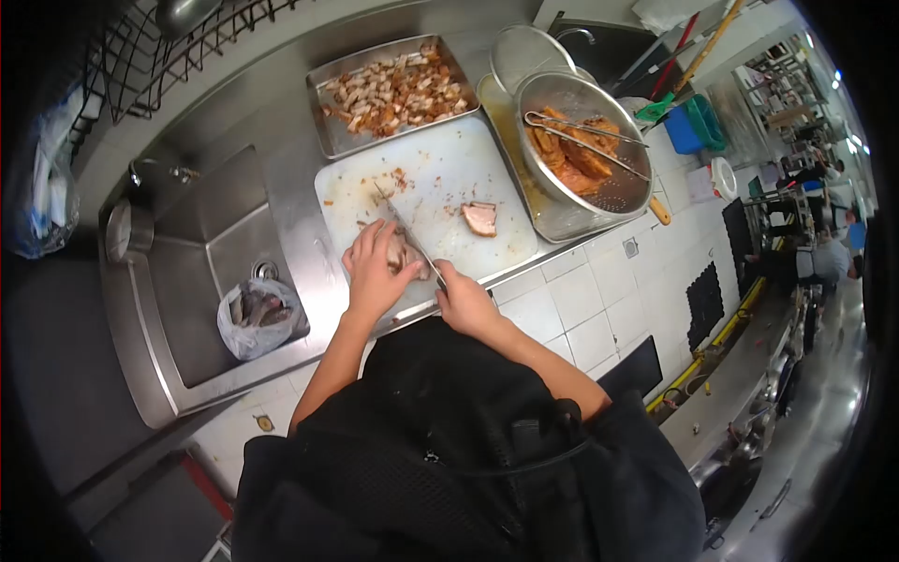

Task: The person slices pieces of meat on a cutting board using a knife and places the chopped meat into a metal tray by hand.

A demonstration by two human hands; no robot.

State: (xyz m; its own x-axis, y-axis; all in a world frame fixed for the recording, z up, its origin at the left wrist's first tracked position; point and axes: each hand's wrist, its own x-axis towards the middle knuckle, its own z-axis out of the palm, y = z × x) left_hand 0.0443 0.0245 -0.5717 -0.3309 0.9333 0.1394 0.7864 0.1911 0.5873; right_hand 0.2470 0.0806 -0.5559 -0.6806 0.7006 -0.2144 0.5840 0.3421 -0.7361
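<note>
On the white cutting board (440,169), a piece of cooked meat (403,258) lies under my left hand (377,267), whose fingers are curled over it and press it down. My right hand (462,297) is closed around the handle of a knife (405,223); the blade runs up and left along the meat, beside my left fingers. Another chunk of meat (480,219) sits apart on the board, to the right, with crumbs around it. Behind the board, a metal tray (342,142) holds many chopped meat pieces (398,91).
Right of the board, a steel colander (562,82) holds large reddish meat pieces (576,159), with tongs (590,140) across it. At left is a steel sink (187,309) containing a filled plastic bag (257,318). A wire rack (140,70) hangs at upper left. People stand far right.
</note>
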